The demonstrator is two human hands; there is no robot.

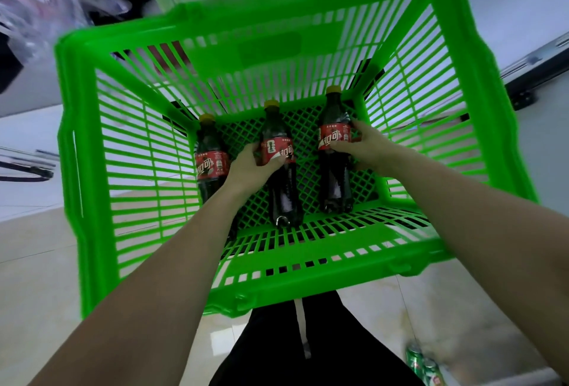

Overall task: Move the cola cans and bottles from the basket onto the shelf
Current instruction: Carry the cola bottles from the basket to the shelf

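Three cola bottles stand in the green basket [277, 265]. Left hand [249, 167] grips the middle bottle [281, 176]; right hand [366, 145] grips the right bottle [335, 151]. The left bottle [211, 157] stands alone beside them.

Glossy plastic against matt cloth and polished floor.

The bright green slatted plastic basket [308, 265] had a smooth, slightly shiny moulded finish, its bottom a lattice of the same plastic. The three dark cola bottles in clear plastic [281, 197] looked glossy, catching small highlights near their bases, with yellow plastic caps [271, 104] and red wrap labels [335, 136] of smooth, faintly shiny film. The pale floor tiles [40, 262] appeared smooth and polished. The black trousers [323, 355] at the near edge were matt cloth. Two green drink cans [423, 365] at near right had a metallic sheen.
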